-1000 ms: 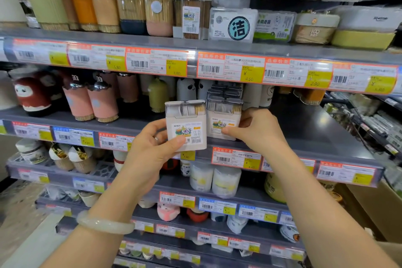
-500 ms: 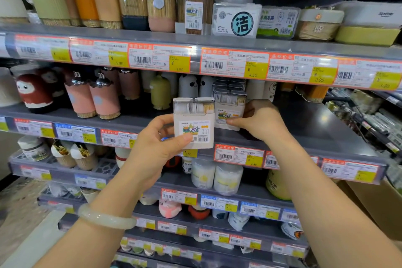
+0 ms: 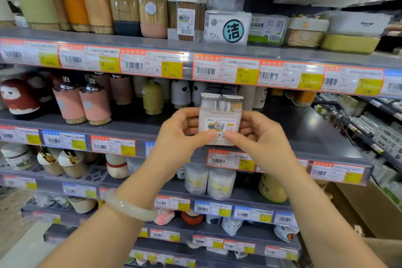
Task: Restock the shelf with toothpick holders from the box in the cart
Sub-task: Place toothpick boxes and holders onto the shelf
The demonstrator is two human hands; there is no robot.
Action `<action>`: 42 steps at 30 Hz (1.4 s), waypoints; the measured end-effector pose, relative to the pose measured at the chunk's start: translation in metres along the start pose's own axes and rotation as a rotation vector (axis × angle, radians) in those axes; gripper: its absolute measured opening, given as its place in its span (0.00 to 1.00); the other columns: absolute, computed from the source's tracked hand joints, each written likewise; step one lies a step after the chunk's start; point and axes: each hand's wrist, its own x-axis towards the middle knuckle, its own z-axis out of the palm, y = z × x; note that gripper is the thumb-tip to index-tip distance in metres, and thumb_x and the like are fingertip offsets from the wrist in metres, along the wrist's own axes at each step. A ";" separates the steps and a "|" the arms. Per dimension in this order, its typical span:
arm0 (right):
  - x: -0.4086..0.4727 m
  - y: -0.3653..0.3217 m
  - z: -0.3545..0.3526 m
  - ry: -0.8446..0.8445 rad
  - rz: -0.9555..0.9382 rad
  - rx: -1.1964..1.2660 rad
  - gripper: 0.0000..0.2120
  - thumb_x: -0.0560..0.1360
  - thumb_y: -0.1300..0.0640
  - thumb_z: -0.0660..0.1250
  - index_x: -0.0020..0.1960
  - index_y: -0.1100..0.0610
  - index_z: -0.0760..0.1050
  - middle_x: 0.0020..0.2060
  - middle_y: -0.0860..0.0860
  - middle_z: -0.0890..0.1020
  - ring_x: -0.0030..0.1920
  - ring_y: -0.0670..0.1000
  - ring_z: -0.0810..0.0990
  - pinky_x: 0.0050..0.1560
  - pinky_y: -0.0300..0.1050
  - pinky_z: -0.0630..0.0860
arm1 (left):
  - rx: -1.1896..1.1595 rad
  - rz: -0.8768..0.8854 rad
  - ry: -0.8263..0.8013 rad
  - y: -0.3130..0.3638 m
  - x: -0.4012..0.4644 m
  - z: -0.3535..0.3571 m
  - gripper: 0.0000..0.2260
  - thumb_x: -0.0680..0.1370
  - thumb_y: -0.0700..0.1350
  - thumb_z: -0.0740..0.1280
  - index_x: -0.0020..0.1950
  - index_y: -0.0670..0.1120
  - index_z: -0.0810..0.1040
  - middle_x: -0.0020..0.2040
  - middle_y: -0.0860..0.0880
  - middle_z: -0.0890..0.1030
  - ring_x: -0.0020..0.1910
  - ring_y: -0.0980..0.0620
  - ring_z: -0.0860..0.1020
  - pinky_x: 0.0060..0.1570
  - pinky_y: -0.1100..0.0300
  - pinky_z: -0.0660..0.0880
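A white rectangular toothpick holder (image 3: 220, 118) with a clear top and a colourful label stands at the front of the grey middle shelf (image 3: 304, 132). My left hand (image 3: 178, 135) grips its left side, thumb on the label. My right hand (image 3: 262, 137) grips its right side, thumb meeting the other at the lower front. More holders of the same kind (image 3: 221, 89) sit in a row behind it, mostly hidden.
Pink tasselled holders (image 3: 94, 107), a yellow-green one (image 3: 153, 98) and panda-faced ones (image 3: 180, 93) stand left on the same shelf. Price tags line every shelf edge. Round containers (image 3: 210, 181) fill the shelf below. A cardboard box (image 3: 369, 209) sits at the lower right.
My left hand carried the holder to the right, in front of the row on the shelf. My right hand left the shelved holder and now grips the new one's right side.
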 end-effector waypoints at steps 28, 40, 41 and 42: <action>0.035 0.014 -0.010 -0.265 0.190 -0.533 0.26 0.70 0.42 0.70 0.65 0.49 0.71 0.62 0.45 0.76 0.58 0.44 0.74 0.55 0.38 0.70 | 0.780 -0.141 -0.555 -0.010 0.069 -0.015 0.51 0.60 0.72 0.69 0.76 0.52 0.57 0.74 0.53 0.65 0.72 0.55 0.62 0.71 0.53 0.63; 0.037 0.017 -0.012 -0.332 0.167 -0.571 0.25 0.75 0.44 0.65 0.69 0.49 0.66 0.64 0.45 0.74 0.58 0.42 0.70 0.55 0.37 0.66 | 0.875 -0.053 -0.613 -0.022 0.069 -0.016 0.41 0.68 0.72 0.60 0.76 0.56 0.55 0.76 0.56 0.58 0.76 0.56 0.54 0.73 0.45 0.54; 0.038 0.017 -0.012 -0.328 0.164 -0.567 0.25 0.74 0.44 0.66 0.69 0.49 0.66 0.64 0.45 0.74 0.59 0.43 0.71 0.56 0.37 0.67 | 0.876 -0.062 -0.617 -0.021 0.069 -0.015 0.41 0.67 0.72 0.59 0.76 0.56 0.55 0.76 0.56 0.58 0.76 0.55 0.54 0.73 0.45 0.54; 0.038 0.016 -0.012 -0.325 0.160 -0.561 0.26 0.74 0.44 0.67 0.69 0.48 0.65 0.64 0.44 0.74 0.60 0.43 0.72 0.56 0.37 0.67 | 0.879 -0.070 -0.621 -0.020 0.068 -0.015 0.41 0.69 0.72 0.59 0.77 0.55 0.55 0.76 0.56 0.59 0.75 0.54 0.55 0.73 0.45 0.54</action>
